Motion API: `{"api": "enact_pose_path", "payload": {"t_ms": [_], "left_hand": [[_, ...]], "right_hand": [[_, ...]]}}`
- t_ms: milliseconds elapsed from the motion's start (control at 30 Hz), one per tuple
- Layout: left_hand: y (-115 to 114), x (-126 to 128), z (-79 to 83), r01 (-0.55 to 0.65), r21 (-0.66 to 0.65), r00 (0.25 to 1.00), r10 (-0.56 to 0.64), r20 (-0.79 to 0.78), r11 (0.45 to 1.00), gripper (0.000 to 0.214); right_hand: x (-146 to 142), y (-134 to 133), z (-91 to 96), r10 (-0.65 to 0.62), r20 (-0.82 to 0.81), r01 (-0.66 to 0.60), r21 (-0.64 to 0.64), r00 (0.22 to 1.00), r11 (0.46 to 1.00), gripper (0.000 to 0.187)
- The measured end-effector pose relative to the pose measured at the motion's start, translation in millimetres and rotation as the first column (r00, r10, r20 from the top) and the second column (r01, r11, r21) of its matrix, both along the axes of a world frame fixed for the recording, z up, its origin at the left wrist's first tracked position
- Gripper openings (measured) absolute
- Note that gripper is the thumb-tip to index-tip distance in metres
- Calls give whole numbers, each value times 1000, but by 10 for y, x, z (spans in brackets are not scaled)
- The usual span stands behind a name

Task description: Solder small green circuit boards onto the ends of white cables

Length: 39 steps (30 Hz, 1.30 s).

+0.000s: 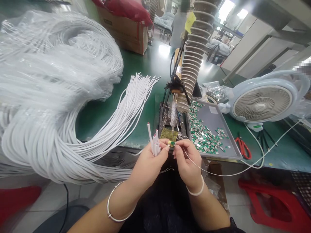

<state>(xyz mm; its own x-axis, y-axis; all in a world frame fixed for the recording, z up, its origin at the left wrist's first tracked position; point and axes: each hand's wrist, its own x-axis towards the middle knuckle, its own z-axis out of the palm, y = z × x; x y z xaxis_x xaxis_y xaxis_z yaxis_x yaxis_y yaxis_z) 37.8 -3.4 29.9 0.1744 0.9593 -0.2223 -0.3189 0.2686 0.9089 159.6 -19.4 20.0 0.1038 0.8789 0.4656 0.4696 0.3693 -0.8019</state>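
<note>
My left hand (148, 161) is closed around a small bunch of white cable ends (154, 142) that stick up from the fist. Its thumb and forefinger pinch a small green circuit board (172, 143) just below the tip of a fixed soldering iron (174, 113). My right hand (186, 158) is pinched together right beside the board, holding a thin wire (218, 173) that loops off to the right. Both hands hover at the front edge of the green bench (136, 64).
A big bundle of white cables (48, 97) fills the left. A grey tray (218, 119) of several small green boards lies right of the iron, with red cutters (243, 147) and a white fan (264, 103) beyond. A ribbed extraction hose (194, 48) hangs above. A red stool (274, 200) stands below right.
</note>
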Motion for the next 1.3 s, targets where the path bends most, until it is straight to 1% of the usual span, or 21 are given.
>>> {"api": "enact_pose_path", "payload": {"t_ms": [100,167,267,367,500,700,867,967,1133,1300], "left_hand": [[28,19,-9,-35,-32,999,35,-28,999,12],[47,33,-3,-64,-54,997,62,-35,996,15],[68,49,24,-95,-76,995,93,-34,993,16],[78,56,53,-103,-84,995,102,-19,991,15],[84,58,66,-103,-67,995,103,-2,992,16],[97,63,93,-108,-23,994,108,-13,994,14],[104,85,136,-106,-26,994,106,-10,994,14],[105,89,157,-113,-4,994,113,-10,994,13],[105,80,159,-112,38,994,112,-9,993,11],[106,80,171,-113,39,994,113,8,993,12]], "right_hand": [[22,-7,-33,-40,123,18,175,992,984,23],[27,-18,-87,-62,124,27,262,990,965,32],[21,-34,-171,-67,58,45,320,996,946,39],[18,-36,-189,-46,77,16,353,996,935,39],[39,-7,-102,-22,159,-41,380,987,924,35],[63,38,2,-23,254,-76,372,967,925,29],[44,62,29,-20,265,-83,375,964,923,28],[36,76,49,-29,265,-77,382,964,921,28],[29,89,63,-28,254,-74,380,967,922,29],[26,86,56,-18,238,-74,373,971,925,30]]}}
